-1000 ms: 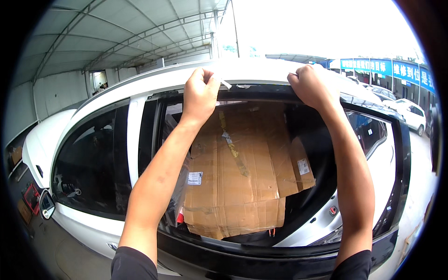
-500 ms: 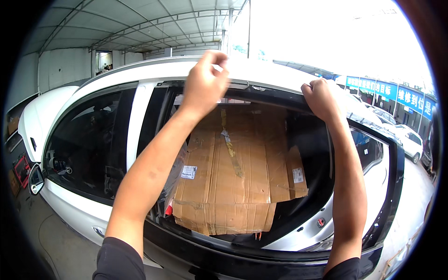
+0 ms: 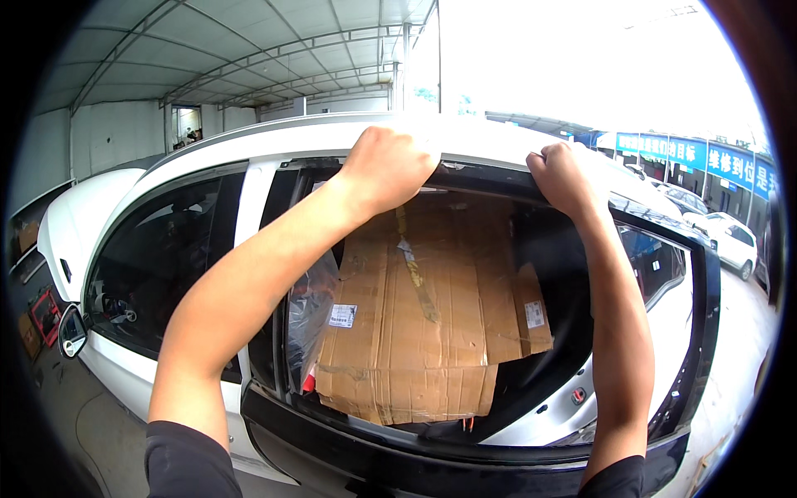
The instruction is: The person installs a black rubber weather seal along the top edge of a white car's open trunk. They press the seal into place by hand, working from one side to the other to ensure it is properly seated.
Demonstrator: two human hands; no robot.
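My left hand [image 3: 390, 170] is closed, knuckles up, at the upper edge of the black window frame [image 3: 490, 177] of a white car's rear door. Its fingertips curl away from me, so what they hold, if anything, is hidden. Farther right, my right hand [image 3: 569, 179] is wrapped over the same frame near its rear upper corner. Through the window opening between my forearms shows a large brown cardboard sheet [image 3: 432, 290], creased, with torn yellow tape and white labels. Clear plastic film [image 3: 311, 299] hangs at its left side.
The white roof [image 3: 332, 129] runs just beyond my hands. A side mirror [image 3: 72, 330] sticks out at the left, beside the dark front window [image 3: 158, 249]. Parked cars [image 3: 730, 245] and blue banners [image 3: 664, 151] stand at the right. A metal-framed canopy [image 3: 249, 50] covers the left.
My left hand has come down from above the roof edge onto the frame, its fingers curling shut. My right hand stays at the frame's rear corner. The view has shifted slightly.
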